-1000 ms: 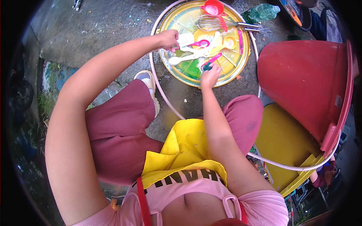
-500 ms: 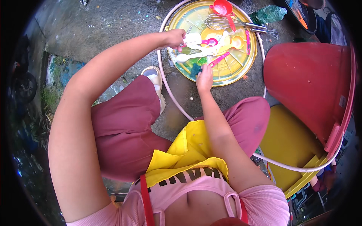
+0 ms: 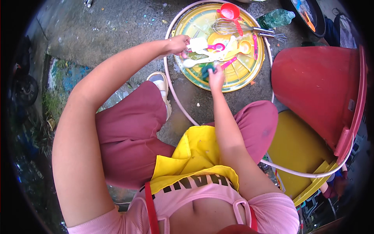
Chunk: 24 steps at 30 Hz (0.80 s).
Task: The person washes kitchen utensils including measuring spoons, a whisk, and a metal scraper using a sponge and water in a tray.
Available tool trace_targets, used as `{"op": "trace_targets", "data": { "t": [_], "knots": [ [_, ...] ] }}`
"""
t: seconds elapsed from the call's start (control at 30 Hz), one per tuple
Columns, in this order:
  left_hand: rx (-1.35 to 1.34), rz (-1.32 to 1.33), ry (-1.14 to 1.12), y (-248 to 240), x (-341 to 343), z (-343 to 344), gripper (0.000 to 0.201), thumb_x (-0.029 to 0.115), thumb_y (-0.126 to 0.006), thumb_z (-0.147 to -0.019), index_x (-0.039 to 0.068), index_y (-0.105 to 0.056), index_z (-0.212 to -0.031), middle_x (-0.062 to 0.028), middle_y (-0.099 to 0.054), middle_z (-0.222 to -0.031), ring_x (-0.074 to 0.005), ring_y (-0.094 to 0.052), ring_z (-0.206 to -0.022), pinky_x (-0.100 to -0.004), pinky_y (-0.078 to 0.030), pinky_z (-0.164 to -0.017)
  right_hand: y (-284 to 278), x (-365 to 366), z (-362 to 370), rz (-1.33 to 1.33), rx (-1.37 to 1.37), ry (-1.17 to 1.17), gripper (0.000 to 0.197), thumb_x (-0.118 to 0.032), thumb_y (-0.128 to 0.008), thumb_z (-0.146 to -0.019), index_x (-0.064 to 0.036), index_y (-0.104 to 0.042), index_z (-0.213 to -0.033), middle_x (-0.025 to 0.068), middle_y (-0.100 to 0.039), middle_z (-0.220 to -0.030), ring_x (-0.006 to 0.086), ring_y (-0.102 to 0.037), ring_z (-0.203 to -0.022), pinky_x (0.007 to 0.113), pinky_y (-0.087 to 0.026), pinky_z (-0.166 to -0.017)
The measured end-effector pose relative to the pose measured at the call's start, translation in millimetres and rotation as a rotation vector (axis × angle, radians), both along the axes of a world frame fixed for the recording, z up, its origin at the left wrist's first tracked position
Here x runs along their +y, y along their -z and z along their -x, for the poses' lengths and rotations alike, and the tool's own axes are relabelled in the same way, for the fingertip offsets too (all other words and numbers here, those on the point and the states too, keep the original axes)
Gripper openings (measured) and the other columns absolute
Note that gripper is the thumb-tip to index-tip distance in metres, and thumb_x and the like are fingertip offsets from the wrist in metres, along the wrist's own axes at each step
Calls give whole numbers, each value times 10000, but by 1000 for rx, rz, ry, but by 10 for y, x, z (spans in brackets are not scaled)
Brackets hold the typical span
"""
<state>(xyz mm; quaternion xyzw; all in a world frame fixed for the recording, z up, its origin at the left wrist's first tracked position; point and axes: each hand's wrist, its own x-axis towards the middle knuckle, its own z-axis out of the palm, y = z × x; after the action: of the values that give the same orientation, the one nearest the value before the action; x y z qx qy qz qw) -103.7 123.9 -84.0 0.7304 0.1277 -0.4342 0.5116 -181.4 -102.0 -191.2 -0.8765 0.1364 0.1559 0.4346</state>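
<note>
My left hand is closed at the left side of a round yellow lid, gripping what looks like a white spatula by its end. In my right hand is a dark green scouring pad, held low over the lid's near part. Between and beyond my hands lie a white spoon, a pink measuring spoon, a yellow ladle-like spoon and a pink handle. A wire whisk and a red measuring cup rest at the far side.
A pale hose loops around the lid. Beyond it, to the right, lies a green plastic bottle near a dark basin holding items. A large red tub and a yellow container stand at my right.
My right hand has shifted slightly right and toward me with the scouring pad, which shows more fully. My left hand and the white spatula have barely moved.
</note>
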Motion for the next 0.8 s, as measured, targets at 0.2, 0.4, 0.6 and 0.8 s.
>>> {"op": "trace_targets", "data": {
  "t": [0.2, 0.4, 0.6, 0.8],
  "knots": [
    [102, 176, -79, 54, -221, 125, 504, -18, -385, -861, 105, -306, -1343, -38, -537, -1092, -57, -555, -612, -162, -380, -467, -564, 531, -419, -93, -502, 8, 141, -117, -661, -716, 13, -608, -723, 131, -494, -887, 291, -485, -858, 377, -392, -794],
    [-8, 246, -61, -237, -533, 151, 454, 41, -391, -904, 112, -330, -1348, 5, -514, -958, -30, -507, -570, -152, -361, -455, -549, 520, -905, -322, -443, 337, 201, -6, -549, -751, 31, -509, -944, 198, -508, -984, 329, -483, -1019, 416, -360, -888],
    [29, 296, 13, -174, -509, 150, 371, 55, -417, -896, 74, -402, -1266, 33, -514, -865, -28, -480, -539, -153, -342, -445, -399, 536, -786, -61, -462, 134, 318, -28, -410, -810, -41, -568, -1086, 200, -588, -1062, 302, -540, -1049, 363, -404, -912],
    [-21, 276, 124, -204, -687, 52, 460, 6, -390, -866, 86, -364, -1319, 4, -501, -853, -40, -489, -568, -173, -345, -458, -373, 536, -767, 244, -669, 244, 246, -112, -441, -811, -52, -656, -914, 175, -642, -882, 317, -608, -866, 367, -452, -793]
  ]
}}
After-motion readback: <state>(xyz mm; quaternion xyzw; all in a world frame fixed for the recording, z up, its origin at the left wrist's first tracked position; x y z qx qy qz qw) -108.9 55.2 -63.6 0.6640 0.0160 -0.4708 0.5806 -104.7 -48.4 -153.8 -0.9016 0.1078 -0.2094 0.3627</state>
